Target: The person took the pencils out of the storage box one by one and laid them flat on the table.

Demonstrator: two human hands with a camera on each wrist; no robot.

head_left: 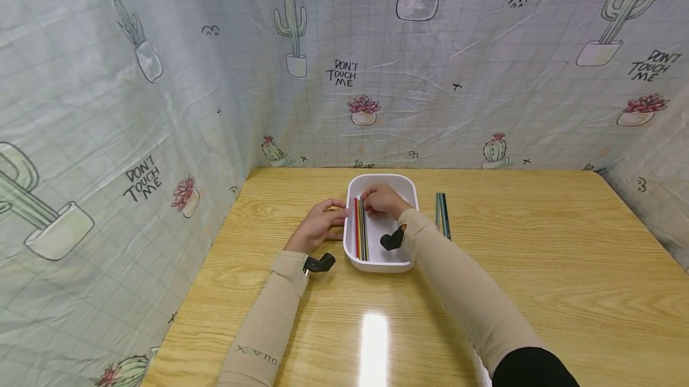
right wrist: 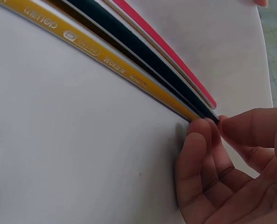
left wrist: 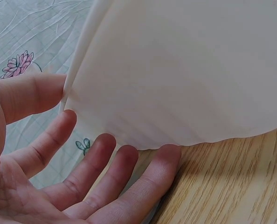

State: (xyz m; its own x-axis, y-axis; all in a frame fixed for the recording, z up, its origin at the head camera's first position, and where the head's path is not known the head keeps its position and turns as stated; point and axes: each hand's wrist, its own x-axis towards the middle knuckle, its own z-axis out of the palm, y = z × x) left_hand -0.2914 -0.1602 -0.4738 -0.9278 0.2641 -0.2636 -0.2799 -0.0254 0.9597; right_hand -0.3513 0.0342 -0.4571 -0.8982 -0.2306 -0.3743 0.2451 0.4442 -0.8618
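A white plastic box [head_left: 383, 267] stands on the table, with several pencils [head_left: 360, 234] lying side by side along its left wall. My right hand [head_left: 384, 201] reaches inside and pinches pencil ends between thumb and fingers. In the right wrist view, those fingertips meet the ends of a yellow pencil [right wrist: 124, 72] and a dark pencil [right wrist: 143, 60]; a red pencil [right wrist: 176, 60] lies beside them. Outside the box, my left hand [head_left: 320, 225] touches its left wall with spread, slightly bent fingers, also seen against the white wall [left wrist: 176, 74] in the left wrist view.
To the right of the box, a few dark and teal pencils [head_left: 444, 213] lie on the wooden table [head_left: 538, 243]. A cactus-print curtain [head_left: 457, 52] hangs behind the table and along its left side.
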